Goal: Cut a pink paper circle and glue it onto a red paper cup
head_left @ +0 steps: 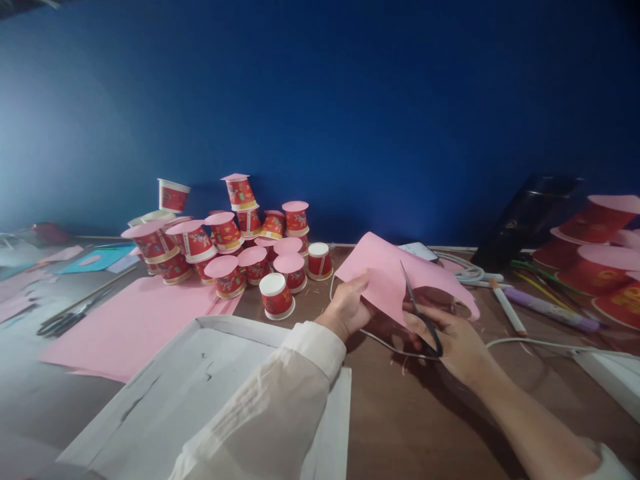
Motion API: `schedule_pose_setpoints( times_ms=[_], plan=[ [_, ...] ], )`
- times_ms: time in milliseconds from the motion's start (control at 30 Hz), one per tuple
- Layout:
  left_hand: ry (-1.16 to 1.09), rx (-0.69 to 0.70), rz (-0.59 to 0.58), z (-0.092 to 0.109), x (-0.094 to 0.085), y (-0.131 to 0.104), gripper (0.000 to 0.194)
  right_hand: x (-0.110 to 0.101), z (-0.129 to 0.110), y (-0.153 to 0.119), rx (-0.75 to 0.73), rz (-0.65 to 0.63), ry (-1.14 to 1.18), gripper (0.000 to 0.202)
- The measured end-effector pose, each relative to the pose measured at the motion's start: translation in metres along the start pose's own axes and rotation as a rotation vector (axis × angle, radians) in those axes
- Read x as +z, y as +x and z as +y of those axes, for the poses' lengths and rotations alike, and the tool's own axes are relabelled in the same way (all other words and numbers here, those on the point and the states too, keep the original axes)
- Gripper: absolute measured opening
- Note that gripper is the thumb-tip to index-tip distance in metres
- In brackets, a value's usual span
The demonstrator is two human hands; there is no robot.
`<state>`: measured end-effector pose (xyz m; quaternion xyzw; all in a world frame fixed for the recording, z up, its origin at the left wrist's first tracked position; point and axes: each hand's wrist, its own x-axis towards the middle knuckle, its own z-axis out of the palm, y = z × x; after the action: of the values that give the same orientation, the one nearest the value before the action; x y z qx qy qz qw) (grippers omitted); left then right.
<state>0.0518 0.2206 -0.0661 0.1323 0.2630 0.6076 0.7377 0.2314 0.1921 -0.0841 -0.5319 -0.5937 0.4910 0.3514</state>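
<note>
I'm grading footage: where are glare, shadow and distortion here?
Head view throughout: pale glare washes the left of the blue wall; dark shadow falls on the brown table under the bare right hand; far-right red paper cups look stretched, soft.

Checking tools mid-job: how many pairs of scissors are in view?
2: black scissors in the right hand, and dark-handled scissors on the left beside the pink sheets. Others may be hidden.

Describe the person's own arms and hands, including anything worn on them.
Both the left hand and right hand are ungloved. A loose, creased off-white sleeve ends in a wide cuff at the left wrist. The right forearm is bare below a pale sleeve edge.
</note>
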Motion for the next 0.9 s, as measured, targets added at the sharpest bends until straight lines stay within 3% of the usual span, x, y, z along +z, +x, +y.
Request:
schedule_pose_setpoints(
  times_ms=[367, 900],
  plan=[
    [0.065, -0.022, -0.056, 0.007, -0.003, 0.001, 0.023, -0.003, -0.006, -0.002, -0.026, -0.026, -0.011, 0.068],
    [0.051, -0.037, -0.011, 0.015, 0.002, 0.000, 0.016, -0.005, -0.010, -0.004, -0.038, -0.024, -0.108, 0.069]
  ],
)
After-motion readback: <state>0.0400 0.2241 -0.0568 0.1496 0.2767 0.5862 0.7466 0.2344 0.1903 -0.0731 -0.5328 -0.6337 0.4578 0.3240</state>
